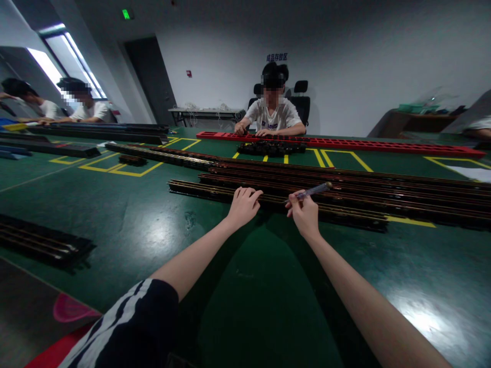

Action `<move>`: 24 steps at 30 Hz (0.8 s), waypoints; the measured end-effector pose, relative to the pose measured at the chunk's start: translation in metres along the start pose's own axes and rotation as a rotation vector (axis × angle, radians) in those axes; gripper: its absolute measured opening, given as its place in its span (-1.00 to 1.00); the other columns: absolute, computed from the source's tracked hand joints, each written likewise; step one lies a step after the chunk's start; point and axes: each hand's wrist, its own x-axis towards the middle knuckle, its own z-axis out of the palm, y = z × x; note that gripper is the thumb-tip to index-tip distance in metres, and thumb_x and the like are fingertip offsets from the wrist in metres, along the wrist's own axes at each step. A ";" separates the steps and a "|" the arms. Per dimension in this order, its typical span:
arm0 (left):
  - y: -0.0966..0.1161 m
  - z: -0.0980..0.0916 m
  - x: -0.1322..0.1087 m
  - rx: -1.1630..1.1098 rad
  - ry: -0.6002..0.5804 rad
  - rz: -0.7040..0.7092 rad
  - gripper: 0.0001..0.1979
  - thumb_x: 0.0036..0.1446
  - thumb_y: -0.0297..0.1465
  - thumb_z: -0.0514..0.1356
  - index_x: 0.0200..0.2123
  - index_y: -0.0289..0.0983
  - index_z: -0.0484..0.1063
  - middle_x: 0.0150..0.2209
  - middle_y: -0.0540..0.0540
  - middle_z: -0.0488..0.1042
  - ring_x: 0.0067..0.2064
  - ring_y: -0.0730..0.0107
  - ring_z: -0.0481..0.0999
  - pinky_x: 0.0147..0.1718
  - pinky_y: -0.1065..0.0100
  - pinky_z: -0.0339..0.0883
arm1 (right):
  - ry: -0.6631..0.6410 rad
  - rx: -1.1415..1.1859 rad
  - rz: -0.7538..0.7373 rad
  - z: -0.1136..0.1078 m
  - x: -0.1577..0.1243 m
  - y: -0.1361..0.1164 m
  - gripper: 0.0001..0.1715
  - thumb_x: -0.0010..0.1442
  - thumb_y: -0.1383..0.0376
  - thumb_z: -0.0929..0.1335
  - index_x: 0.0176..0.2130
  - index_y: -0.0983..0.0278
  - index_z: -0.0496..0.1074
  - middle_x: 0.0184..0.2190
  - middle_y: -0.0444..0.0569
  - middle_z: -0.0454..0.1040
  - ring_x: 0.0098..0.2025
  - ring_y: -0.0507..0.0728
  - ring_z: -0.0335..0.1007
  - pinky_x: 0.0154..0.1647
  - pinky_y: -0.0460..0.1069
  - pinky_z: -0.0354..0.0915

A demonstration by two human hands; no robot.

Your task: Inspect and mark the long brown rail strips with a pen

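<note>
The nearest long black rail (pixel 203 190), with brass-coloured lines along it, lies crosswise on the green table in front of me. My left hand (pixel 244 205) is on this rail, its fingers bent over the far side and the thumb toward the right. In my right hand (pixel 305 214) is a slim screwdriver (pixel 315 190) with a clear handle, pinched between thumb and fingers. Its handle end points up and right, while the tip is down at the rail. Whether the tip touches a screw is too small to tell.
More dark rails (pixel 406 191) lie just behind. Across the table (pixel 126 204) a person (pixel 274 115) works at a red slotted bar (pixel 383 144), near a pile of black parts (pixel 270 148). Another group of rails (pixel 38 239) lies at left. Other people sit far left.
</note>
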 end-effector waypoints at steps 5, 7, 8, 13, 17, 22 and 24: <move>-0.001 0.000 0.000 0.007 -0.003 0.003 -0.65 0.23 -0.45 0.00 0.05 -0.22 0.38 -0.06 -0.13 0.46 0.04 0.23 0.37 0.19 0.08 0.07 | -0.004 -0.003 0.005 0.000 -0.001 -0.001 -0.47 0.10 -0.18 0.28 -0.38 0.24 0.26 -0.63 -0.14 0.40 -0.71 0.02 0.30 -0.69 -0.09 0.24; -0.001 0.000 0.000 0.008 -0.005 0.003 -0.65 0.23 -0.45 0.00 0.05 -0.21 0.38 -0.06 -0.13 0.45 0.04 0.23 0.37 0.19 0.09 0.07 | -0.006 -0.001 0.010 0.000 -0.001 -0.001 -0.46 0.10 -0.18 0.29 -0.38 0.24 0.26 -0.62 -0.14 0.40 -0.71 0.02 0.30 -0.69 -0.09 0.24; -0.001 0.000 0.000 0.007 -0.006 0.004 -0.65 0.23 -0.45 0.00 0.05 -0.22 0.38 -0.06 -0.13 0.45 0.04 0.23 0.36 0.19 0.09 0.07 | -0.005 0.003 0.012 0.000 -0.001 -0.001 -0.46 0.09 -0.18 0.29 -0.38 0.24 0.26 -0.62 -0.14 0.40 -0.71 0.02 0.30 -0.70 -0.09 0.24; 0.001 -0.001 0.000 0.014 -0.008 -0.001 -0.64 0.21 -0.46 0.01 0.04 -0.22 0.38 -0.07 -0.13 0.46 0.04 0.22 0.36 0.19 0.10 0.07 | 0.000 0.015 0.010 0.000 0.000 0.001 -0.47 0.10 -0.17 0.29 -0.37 0.25 0.26 -0.63 -0.14 0.40 -0.72 0.01 0.29 -0.70 -0.09 0.23; 0.001 -0.001 0.000 0.016 -0.001 0.002 -0.65 0.22 -0.46 0.00 0.04 -0.22 0.38 -0.06 -0.13 0.46 0.03 0.23 0.37 0.19 0.11 0.07 | 0.004 0.005 -0.005 0.000 0.000 0.002 -0.47 0.10 -0.17 0.29 -0.38 0.25 0.26 -0.63 -0.15 0.39 -0.72 0.01 0.29 -0.69 -0.09 0.23; 0.001 -0.001 0.000 0.020 -0.007 0.001 -0.64 0.22 -0.46 0.00 0.05 -0.23 0.38 -0.06 -0.13 0.46 0.04 0.22 0.36 0.20 0.10 0.07 | 0.006 0.001 0.002 0.000 0.000 0.001 -0.46 0.10 -0.18 0.29 -0.38 0.24 0.27 -0.63 -0.14 0.40 -0.72 0.01 0.29 -0.70 -0.09 0.23; 0.001 -0.001 0.000 0.023 -0.013 0.000 -0.64 0.23 -0.46 -0.01 0.05 -0.22 0.38 -0.05 -0.13 0.45 0.05 0.22 0.36 0.20 0.10 0.07 | 0.004 0.004 0.003 0.000 0.000 0.002 -0.46 0.10 -0.18 0.29 -0.38 0.24 0.27 -0.63 -0.14 0.40 -0.72 0.01 0.29 -0.71 -0.09 0.23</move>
